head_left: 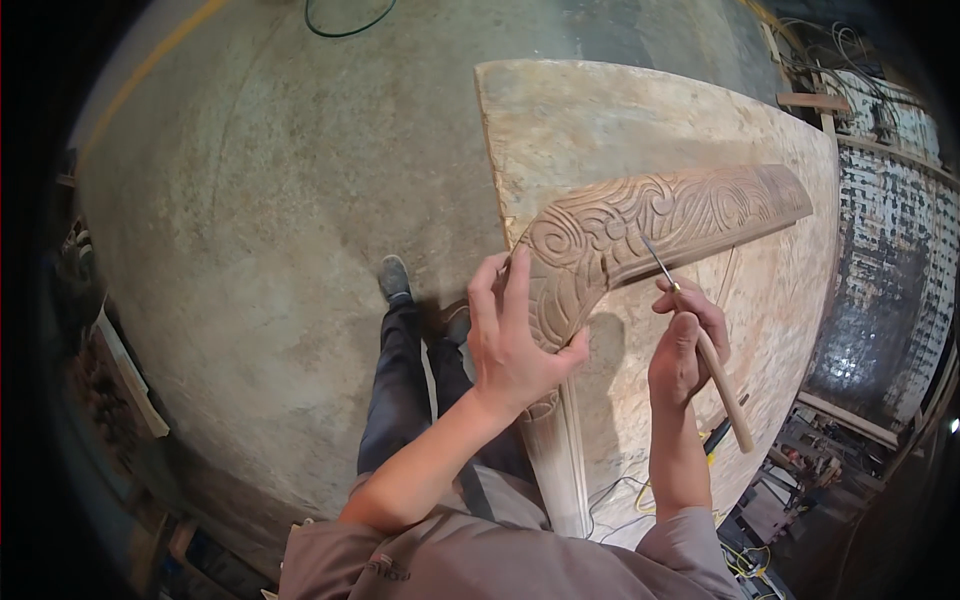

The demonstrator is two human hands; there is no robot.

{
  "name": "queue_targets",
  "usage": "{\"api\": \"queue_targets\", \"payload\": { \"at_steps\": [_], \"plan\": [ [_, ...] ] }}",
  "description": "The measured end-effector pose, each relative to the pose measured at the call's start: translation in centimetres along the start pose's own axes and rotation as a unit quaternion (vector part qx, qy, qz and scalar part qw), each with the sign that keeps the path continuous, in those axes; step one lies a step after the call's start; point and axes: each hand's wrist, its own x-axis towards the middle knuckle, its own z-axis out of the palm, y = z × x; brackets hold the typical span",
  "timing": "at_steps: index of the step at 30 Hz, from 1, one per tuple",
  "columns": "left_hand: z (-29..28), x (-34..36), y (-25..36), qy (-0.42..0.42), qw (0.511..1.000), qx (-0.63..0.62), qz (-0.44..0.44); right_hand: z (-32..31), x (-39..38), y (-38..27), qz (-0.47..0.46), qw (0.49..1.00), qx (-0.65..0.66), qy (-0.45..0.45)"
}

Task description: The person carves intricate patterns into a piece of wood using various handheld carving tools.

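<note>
A carved wooden piece (700, 200), with swirling relief, bends downward at its left end into a long pale leg (560, 480) over a worn light tabletop (640, 110). My left hand (510, 340) is closed around the bend, fingers on its far side and thumb at its near edge. My right hand (688, 350) grips a thin chisel (725, 385) by its wooden handle; the blade points up-left, its tip over or on the carving near its middle. I cannot tell whether the tip touches the wood.
The concrete floor (250, 250) lies to the left, under my legs, with a dark hose (340, 30) at the top. A dark speckled board (880, 280) stands right of the table. Cables (630, 485) lie at the table's near end, and cluttered tools (790, 470) sit at lower right.
</note>
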Motion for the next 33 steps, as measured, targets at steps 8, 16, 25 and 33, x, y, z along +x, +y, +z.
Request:
{"api": "queue_targets", "payload": {
  "at_steps": [8,16,25,33],
  "plan": [
    [0.1,-0.3,-0.2,-0.026,0.992,0.096,0.079,-1.4,-2.3,-2.6,0.015,0.998,-0.059,-0.031],
    [0.0,-1.5,0.5,-0.027,0.991,0.108,0.074,0.5,0.8,0.7,-0.087,0.977,-0.098,-0.168],
    [-0.1,-1.4,0.5,-0.033,0.99,0.113,0.074,0.0,0.1,2.6,-0.088,0.974,-0.113,-0.177],
    [-0.1,-1.3,0.8,-0.036,0.99,0.12,0.065,-0.1,0.6,2.7,-0.11,0.968,-0.117,-0.192]
  ]
}}
